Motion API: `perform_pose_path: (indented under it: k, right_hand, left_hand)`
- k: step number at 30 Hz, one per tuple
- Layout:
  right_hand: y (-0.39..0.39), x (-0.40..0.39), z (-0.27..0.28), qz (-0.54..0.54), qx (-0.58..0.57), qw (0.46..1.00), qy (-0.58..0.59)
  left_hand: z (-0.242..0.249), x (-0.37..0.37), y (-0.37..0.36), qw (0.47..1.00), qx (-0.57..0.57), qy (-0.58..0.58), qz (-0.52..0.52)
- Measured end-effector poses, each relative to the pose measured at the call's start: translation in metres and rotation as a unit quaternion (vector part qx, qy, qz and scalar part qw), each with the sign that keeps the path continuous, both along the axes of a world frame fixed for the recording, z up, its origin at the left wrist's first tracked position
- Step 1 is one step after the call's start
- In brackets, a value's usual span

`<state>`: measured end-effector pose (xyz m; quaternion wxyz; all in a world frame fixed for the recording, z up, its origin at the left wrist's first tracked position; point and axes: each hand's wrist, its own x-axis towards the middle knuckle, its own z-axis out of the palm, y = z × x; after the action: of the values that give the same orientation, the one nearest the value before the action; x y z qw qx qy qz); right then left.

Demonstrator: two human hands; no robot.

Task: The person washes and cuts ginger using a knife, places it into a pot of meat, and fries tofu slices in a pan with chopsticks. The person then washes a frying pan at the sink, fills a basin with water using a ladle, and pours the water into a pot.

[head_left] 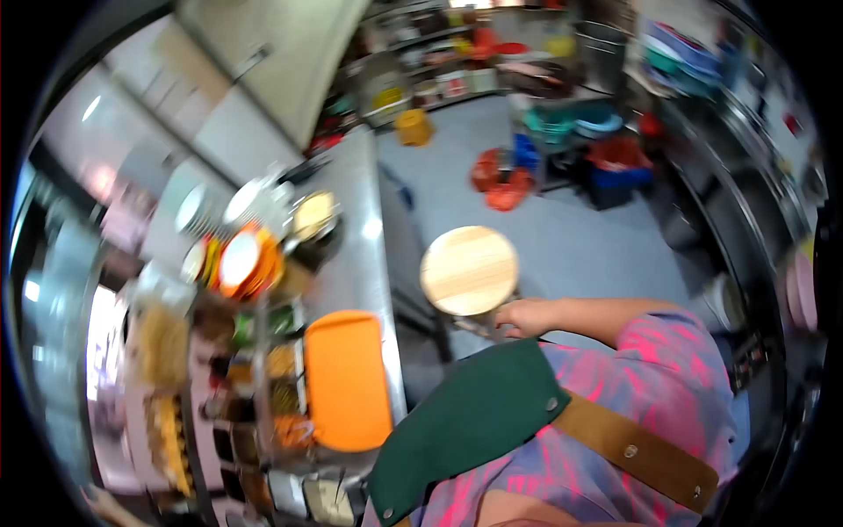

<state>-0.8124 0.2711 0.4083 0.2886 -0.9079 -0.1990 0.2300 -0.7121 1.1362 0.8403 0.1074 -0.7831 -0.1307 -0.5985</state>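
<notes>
My right hand [524, 318] reaches in from the right, its fingers curled at the lower right edge of a stool with a round, pale wooden top [470, 270]. The stool stands just right of a steel counter [358, 220], and its legs are mostly hidden. My left hand is out of view. An orange cutting board [348, 380] lies on the counter, left of the stool.
Plates [240, 261] and food containers [285, 360] crowd the counter's left side. On the floor beyond are red bags [507, 189], a yellow bucket [413, 127] and a dark bin [619, 180]. Steel sinks line the right. At bottom left, part of an arm [114, 509] shows, its owner unclear.
</notes>
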Motion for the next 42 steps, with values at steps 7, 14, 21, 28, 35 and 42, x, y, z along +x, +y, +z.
perform_pose_path:
  k: [7, 14, 21, 28, 35, 42]
  right_hand:
    - [-0.231, -0.124, -0.035, -0.188, -0.021, 0.982, 0.008]
    - [-0.343, -0.243, -0.058, -0.459, 0.044, 0.887, 0.030]
    - [-0.388, -0.251, -0.072, -0.595, 0.159, 0.786, 0.055]
    - [-0.512, -0.165, -0.112, -0.723, 0.220, 0.653, 0.047]
    - [-0.656, 0.000, -0.072, -0.733, 0.211, 0.638, -0.108]
    - [-0.793, 0.090, -0.046, -0.764, 0.289, 0.534, -0.218]
  left_hand:
    - [-0.195, 0.085, -0.382, 0.866, -0.185, 0.132, -0.445]
    - [-0.433, 0.073, -0.792, 0.393, -0.674, 0.452, -0.432]
    - [-0.487, 0.142, -1.012, 0.371, -0.483, 0.600, -0.519]
    - [-0.557, 0.227, -1.179, 0.302, -0.453, 0.644, -0.537]
    - [-0.551, 0.342, -1.315, 0.245, -0.530, 0.652, -0.484]
    - [-0.520, 0.407, -1.496, 0.174, -0.563, 0.619, -0.519]
